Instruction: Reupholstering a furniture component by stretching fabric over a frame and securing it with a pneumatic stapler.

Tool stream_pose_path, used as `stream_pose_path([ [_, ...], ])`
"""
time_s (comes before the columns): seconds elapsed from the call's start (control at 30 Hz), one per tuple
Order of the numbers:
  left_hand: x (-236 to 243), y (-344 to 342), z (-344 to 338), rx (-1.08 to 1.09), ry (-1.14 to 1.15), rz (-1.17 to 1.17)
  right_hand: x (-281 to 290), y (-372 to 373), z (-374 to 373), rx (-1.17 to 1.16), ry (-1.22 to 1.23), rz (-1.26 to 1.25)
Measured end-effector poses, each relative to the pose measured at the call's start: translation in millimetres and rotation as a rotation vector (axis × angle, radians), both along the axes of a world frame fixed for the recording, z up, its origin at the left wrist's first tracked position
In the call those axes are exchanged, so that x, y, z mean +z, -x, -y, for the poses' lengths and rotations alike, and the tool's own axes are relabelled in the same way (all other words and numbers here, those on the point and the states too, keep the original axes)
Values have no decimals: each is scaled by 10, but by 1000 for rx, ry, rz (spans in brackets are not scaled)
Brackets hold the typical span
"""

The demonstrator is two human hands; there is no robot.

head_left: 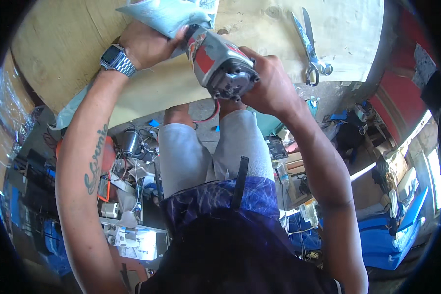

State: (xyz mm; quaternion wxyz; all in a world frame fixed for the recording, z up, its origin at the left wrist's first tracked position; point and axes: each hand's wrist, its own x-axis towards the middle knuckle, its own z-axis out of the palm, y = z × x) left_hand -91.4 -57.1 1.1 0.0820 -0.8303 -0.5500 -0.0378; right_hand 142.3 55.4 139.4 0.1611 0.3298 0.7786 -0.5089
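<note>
My right hand [272, 81] is wrapped round a grey and red pneumatic staple gun [208, 56]. Its black bolted cap faces me, and its nose points up and left at a light-blue fabric-covered piece [166, 17]. My left hand [144, 46], with a metal watch at the wrist, grips that piece at its near edge. The left thumb lies close to the gun's nose, while the other left fingers are mostly hidden. The nose's tip is also out of sight, so I cannot tell whether it touches the fabric.
A plywood board [269, 19] spans the work area. Large scissors [311, 49] lie on it at the right, blades partly spread. Below, tools and cables clutter the floor around a metal cylinder [131, 142]. A blue object [392, 240] stands at the lower right.
</note>
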Motion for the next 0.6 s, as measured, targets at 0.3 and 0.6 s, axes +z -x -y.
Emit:
stream_pose_path([
  [0.3, 55, 28, 10, 196, 44, 407, -204, -589, 75, -76, 87, -254],
  [0.6, 47, -46, -13, 168, -91, 275, -38, -188, 98, -2, 147, -157],
])
